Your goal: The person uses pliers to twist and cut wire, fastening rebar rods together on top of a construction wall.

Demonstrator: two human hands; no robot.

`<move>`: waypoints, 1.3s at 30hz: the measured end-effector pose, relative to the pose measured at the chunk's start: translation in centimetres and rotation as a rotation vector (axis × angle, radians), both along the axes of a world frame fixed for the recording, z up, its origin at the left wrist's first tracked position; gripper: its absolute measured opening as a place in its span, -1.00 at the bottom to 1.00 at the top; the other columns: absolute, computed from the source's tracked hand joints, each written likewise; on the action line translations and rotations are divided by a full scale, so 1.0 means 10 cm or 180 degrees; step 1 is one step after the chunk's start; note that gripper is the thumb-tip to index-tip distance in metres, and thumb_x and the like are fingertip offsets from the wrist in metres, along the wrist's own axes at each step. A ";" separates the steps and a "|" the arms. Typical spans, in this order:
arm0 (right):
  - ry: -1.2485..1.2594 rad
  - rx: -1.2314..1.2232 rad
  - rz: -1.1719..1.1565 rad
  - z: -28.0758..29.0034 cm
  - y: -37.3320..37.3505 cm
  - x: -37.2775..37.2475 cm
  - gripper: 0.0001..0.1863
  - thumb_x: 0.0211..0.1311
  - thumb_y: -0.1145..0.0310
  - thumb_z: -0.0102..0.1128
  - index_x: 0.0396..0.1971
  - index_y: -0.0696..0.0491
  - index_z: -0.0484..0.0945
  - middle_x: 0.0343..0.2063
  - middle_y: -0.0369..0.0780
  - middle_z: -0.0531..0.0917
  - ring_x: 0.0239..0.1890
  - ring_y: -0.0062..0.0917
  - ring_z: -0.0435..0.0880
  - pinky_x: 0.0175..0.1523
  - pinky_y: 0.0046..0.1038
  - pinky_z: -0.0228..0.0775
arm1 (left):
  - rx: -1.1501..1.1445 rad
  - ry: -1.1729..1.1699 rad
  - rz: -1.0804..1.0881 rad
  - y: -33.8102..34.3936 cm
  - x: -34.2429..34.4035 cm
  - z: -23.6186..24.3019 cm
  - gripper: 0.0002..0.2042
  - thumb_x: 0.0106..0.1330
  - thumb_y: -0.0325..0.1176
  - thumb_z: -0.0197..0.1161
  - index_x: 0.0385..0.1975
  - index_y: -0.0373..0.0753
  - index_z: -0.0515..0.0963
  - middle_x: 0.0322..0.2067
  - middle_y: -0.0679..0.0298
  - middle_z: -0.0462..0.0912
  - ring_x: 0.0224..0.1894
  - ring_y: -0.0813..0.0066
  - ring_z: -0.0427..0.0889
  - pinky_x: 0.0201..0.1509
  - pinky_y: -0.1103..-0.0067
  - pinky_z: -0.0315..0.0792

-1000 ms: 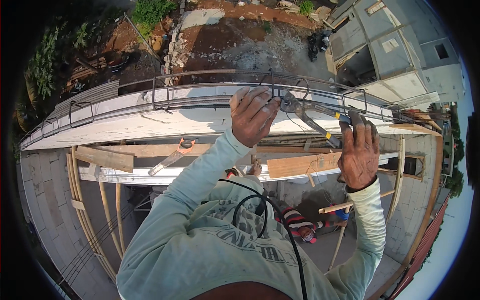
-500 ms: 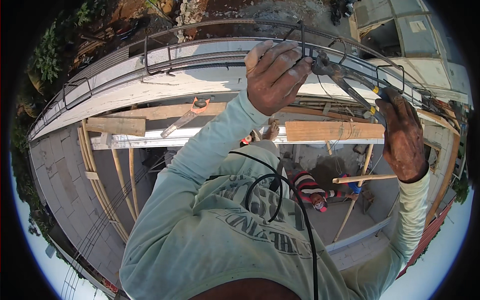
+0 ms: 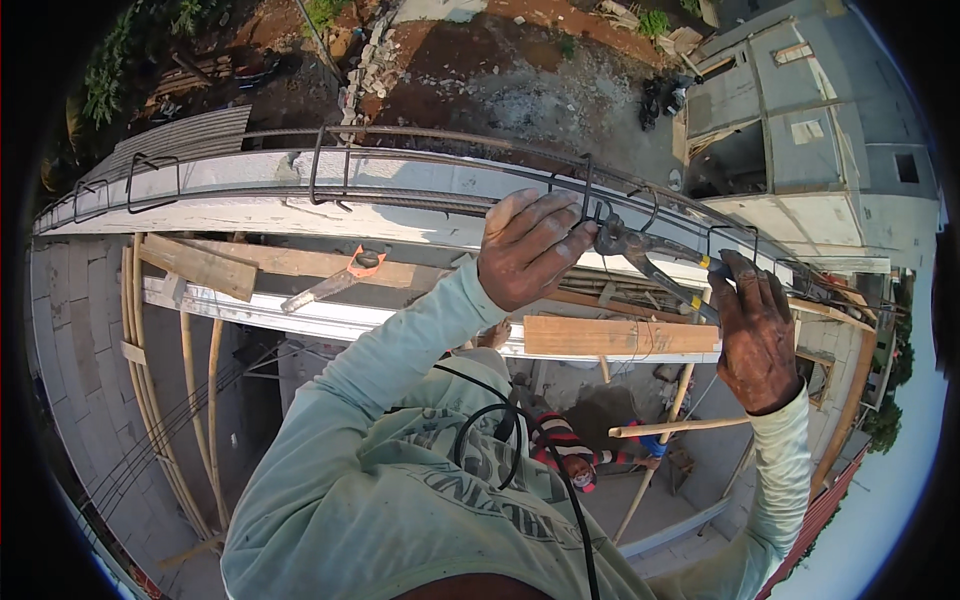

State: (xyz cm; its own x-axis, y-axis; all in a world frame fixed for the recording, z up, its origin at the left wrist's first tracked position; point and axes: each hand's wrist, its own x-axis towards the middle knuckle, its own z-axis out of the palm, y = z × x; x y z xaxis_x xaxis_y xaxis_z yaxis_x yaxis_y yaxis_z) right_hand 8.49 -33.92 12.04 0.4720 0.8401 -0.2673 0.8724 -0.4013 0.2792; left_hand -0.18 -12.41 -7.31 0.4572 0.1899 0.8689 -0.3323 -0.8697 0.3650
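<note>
left hand [image 3: 530,250]: fingers [image 3: 543,212] curled | right hand [image 3: 757,345]: fingers bent, lower | arms [image 3: 385,345] extended forward

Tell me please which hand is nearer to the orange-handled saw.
Left: the left hand is right of the saw, by the head of the pincers; the right hand is farther right, holding them.

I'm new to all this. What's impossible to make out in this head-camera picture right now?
All in the head view:
- Left hand: its own back hides whatever the palm holds.
- Pincers: the right hand covers the handle ends; any wire between the tips is too small to tell.
- Steel-bar cage: its left end fades into the dark picture rim.
- Co-worker: partly hidden behind the wearer's shirt.
</note>
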 end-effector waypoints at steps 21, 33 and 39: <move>0.1966 0.0724 -0.0975 -0.14 -0.04 -0.39 -0.85 0.18 0.57 -0.11 -0.23 0.19 0.31 -0.31 -0.08 0.44 -0.29 -0.28 0.45 -0.16 -0.36 0.28 | 0.0083 -0.0679 0.0021 0.11 -0.07 -0.07 -0.86 0.09 -0.44 0.26 -0.34 -0.26 0.57 -0.26 0.15 0.61 -0.08 0.22 0.60 0.18 0.34 0.40; 0.5501 0.2195 -0.3008 -0.82 -0.33 -0.55 -0.79 0.08 0.51 0.10 -0.32 0.07 0.28 -0.39 -0.13 0.48 -0.50 -0.49 0.52 -0.40 -0.43 0.51 | -0.5021 0.1387 -0.3412 -0.41 -0.39 0.36 -0.55 0.30 0.04 0.17 -0.32 -0.36 0.48 -0.38 0.33 0.50 -0.24 0.55 0.42 -0.06 0.53 0.35; 0.6855 0.2532 -0.3386 -1.10 -0.37 -0.59 -0.73 -0.09 0.67 0.03 -0.33 0.12 0.27 -0.46 -0.06 0.49 -0.57 -0.32 0.53 -0.49 -0.24 0.53 | -0.6813 0.0354 -0.3575 -0.77 -0.04 0.45 -0.69 0.12 -0.15 0.32 -0.36 -0.30 0.51 -0.50 0.22 0.56 -0.48 0.49 0.54 -0.32 0.51 0.49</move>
